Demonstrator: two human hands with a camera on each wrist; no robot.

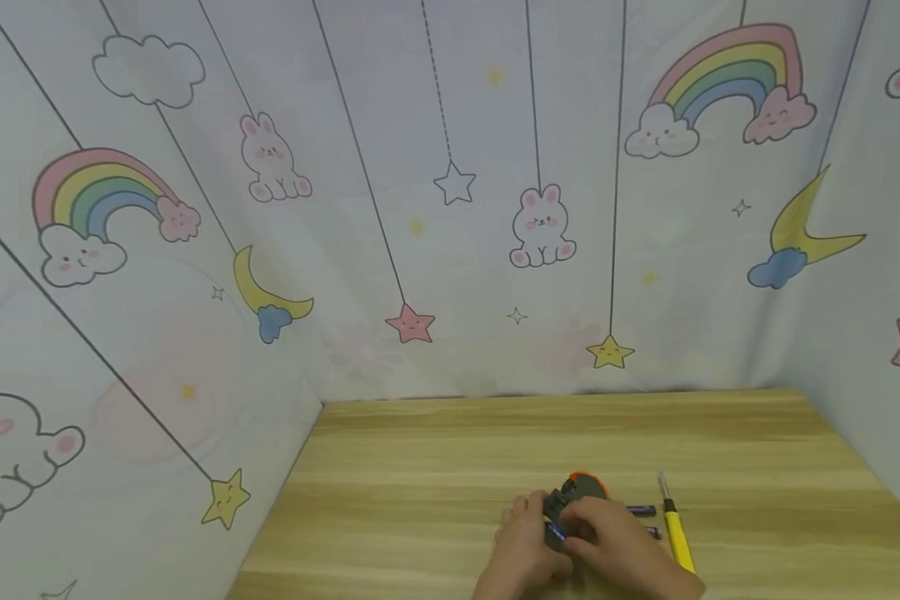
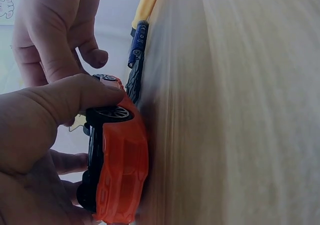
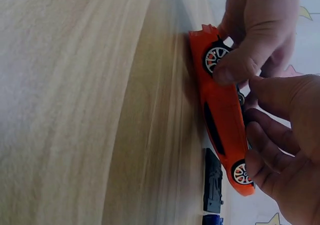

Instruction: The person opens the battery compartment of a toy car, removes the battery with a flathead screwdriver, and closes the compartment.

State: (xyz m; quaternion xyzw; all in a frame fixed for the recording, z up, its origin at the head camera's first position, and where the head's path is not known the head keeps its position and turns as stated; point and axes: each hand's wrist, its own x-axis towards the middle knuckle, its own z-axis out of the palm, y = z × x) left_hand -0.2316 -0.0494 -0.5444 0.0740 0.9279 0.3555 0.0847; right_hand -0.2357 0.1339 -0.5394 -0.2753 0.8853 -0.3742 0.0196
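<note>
An orange toy car lies upside down on the table, its black underside facing up. My left hand grips one end of it, with the thumb on the side by a wheel. Over the underside, my right hand has its thumb and fingers bent at a dark blue battery, seemingly pinching its end. Fingers partly hide that battery and the part of the underside around it.
Right of the car lie two dark blue batteries, one farther back and one nearer. A flat black plastic piece lies beside the car. Farther right is a yellow-handled screwdriver. Patterned curtains border the wooden table.
</note>
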